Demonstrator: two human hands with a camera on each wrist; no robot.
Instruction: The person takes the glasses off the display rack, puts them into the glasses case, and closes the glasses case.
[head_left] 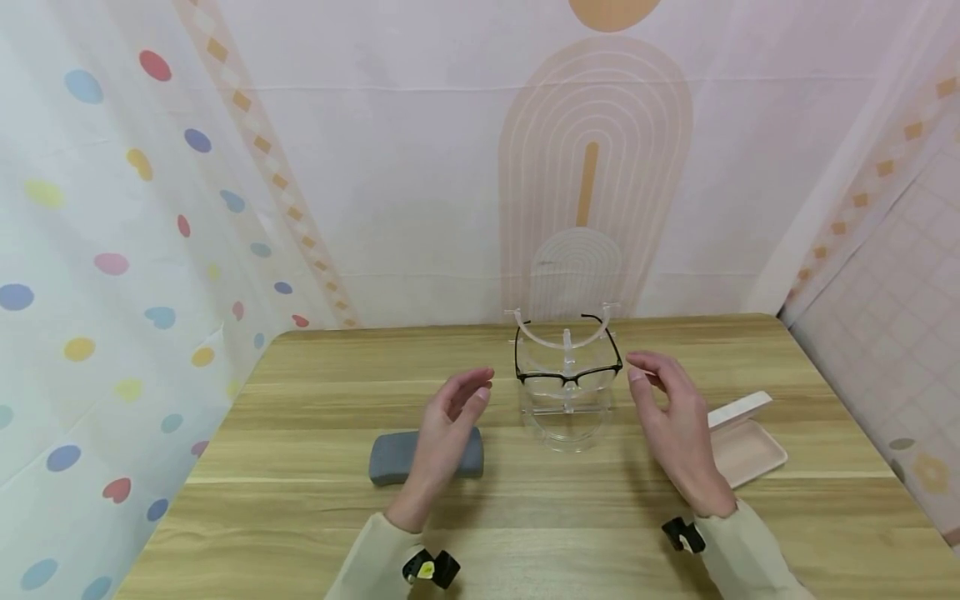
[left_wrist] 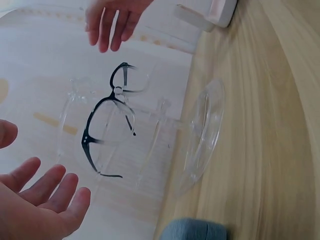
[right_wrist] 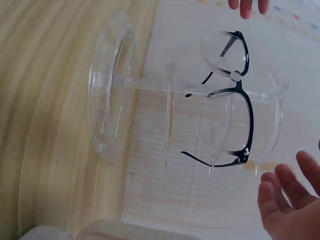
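Observation:
A pair of black-framed eyeglasses (head_left: 570, 377) rests on a clear plastic display stand (head_left: 567, 433), its temples pointing to the back. To the left of the stand, the left hand (head_left: 448, 425) hovers with its fingers loosely bent and holds nothing. On the other side, the right hand (head_left: 675, 421) is raised close to the right hinge of the glasses, apart from them, with relaxed fingers. Both wrist views show a gap between the hands and the eyeglasses (left_wrist: 90, 120). In the right wrist view the clear stand (right_wrist: 107, 90) has several tiers.
A grey-blue glasses case (head_left: 390, 458), closed, lies on the wooden table (head_left: 315, 517) partly beneath the left hand in view. An open pale pink case (head_left: 752, 454) with a white lid lies at the right, partly hidden by the right hand. A patterned curtain (head_left: 420, 183) hangs behind.

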